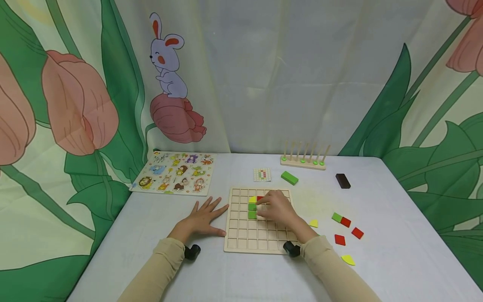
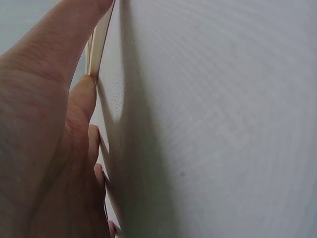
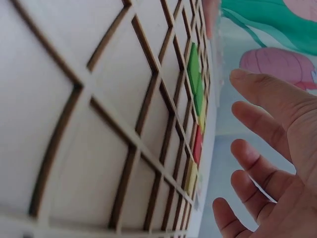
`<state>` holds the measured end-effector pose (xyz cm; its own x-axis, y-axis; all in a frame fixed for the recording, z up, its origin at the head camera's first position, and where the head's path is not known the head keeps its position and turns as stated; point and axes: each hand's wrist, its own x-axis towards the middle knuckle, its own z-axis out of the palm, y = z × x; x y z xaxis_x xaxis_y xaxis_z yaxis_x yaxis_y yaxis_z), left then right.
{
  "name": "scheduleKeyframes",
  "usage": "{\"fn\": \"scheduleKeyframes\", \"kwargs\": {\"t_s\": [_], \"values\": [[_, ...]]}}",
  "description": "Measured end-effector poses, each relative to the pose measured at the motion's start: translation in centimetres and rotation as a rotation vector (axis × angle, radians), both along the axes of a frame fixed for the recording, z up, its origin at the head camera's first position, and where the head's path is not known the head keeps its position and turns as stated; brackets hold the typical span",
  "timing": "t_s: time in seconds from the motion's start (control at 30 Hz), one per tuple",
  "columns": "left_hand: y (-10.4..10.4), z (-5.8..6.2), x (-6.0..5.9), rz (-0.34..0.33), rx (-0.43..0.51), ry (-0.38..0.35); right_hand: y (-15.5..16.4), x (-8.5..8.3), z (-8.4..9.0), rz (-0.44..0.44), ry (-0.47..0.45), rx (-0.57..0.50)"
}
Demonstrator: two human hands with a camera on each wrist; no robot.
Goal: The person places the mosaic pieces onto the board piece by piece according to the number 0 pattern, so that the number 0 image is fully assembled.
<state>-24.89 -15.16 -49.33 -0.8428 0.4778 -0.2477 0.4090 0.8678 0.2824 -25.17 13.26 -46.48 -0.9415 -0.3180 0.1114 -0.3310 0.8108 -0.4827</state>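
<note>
A wooden grid board (image 1: 241, 239) lies on the table. Set in its cells are a yellow quarter-round piece (image 1: 252, 199), two green squares (image 1: 252, 214) below it and a red piece (image 1: 260, 198) beside it. The right wrist view also shows a second yellow piece (image 3: 191, 177) past the red one. My right hand (image 1: 277, 207) is above the board, its fingers loosely bent and apart, with nothing between them. My left hand (image 1: 203, 218) rests on the table with fingers spread, thumb and index fingertips at the board's left edge.
Right of the board lie loose yellow pieces (image 1: 348, 260), red squares (image 1: 340, 240) and a green square (image 1: 337, 217). Behind it are a pattern card (image 1: 262, 175), a green block (image 1: 289, 178), a pegged stand (image 1: 303, 162) and a dark block (image 1: 343, 181). An animal picture board (image 1: 173, 173) lies back left.
</note>
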Motion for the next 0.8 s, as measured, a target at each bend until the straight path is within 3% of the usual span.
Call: {"fn": "scheduleKeyframes", "kwargs": {"t_s": [0.5, 0.8], "values": [[0.2, 0.0, -0.1, -0.004, -0.013, 0.002, 7.8, 1.4, 1.6, -0.136, 0.019, -0.076], [0.1, -0.2, -0.2, 0.001, -0.014, -0.008, 10.3, 2.7, 2.6, -0.175, 0.027, -0.097]]}}
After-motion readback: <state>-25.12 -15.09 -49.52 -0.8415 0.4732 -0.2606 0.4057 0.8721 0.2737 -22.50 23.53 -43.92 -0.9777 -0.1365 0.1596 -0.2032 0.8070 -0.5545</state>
